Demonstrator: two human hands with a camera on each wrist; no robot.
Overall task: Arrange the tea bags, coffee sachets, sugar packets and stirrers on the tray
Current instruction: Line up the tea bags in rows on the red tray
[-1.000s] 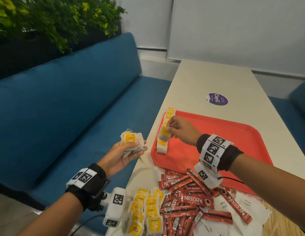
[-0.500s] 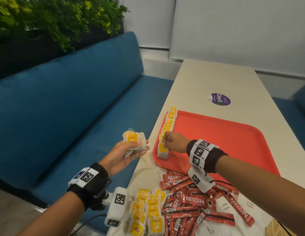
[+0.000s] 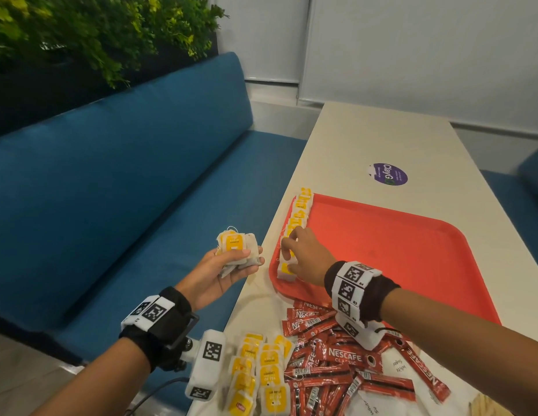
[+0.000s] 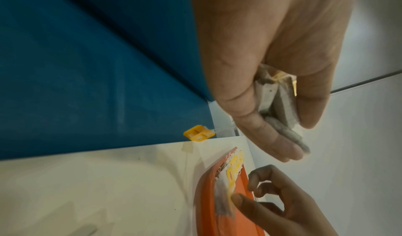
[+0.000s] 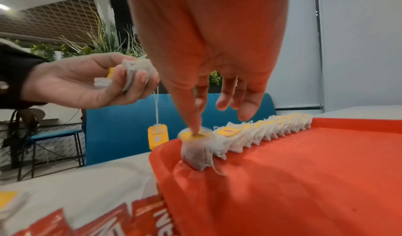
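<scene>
Pale table (image 3: 367, 139) beside blue bench (image 3: 111, 190), red tray (image 3: 412, 265) mid-frame. Row of tea bags (image 5: 261, 129) standing along tray's left rim, long axis running away toward upper frame. Right hand (image 3: 303, 256) at near end of row, one straight fingertip (image 5: 195, 127) pressing last bag's yellow tag, holding nothing. Left hand (image 3: 219, 268) just left of row, clamped on spare tea bags (image 3: 236, 246), likely next supply. Coffee sachets (image 3: 336, 364) loose at lower frame.

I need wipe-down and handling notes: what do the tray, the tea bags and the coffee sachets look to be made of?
Tray: probably moulded plastic, red, matte, with a rounded raised rim. Tea bags: thin white filter paper, crinkled, with yellow paper tags on strings. Coffee sachets: glossy printed film, likely plastic or foil laminate; it catches the light.
</scene>
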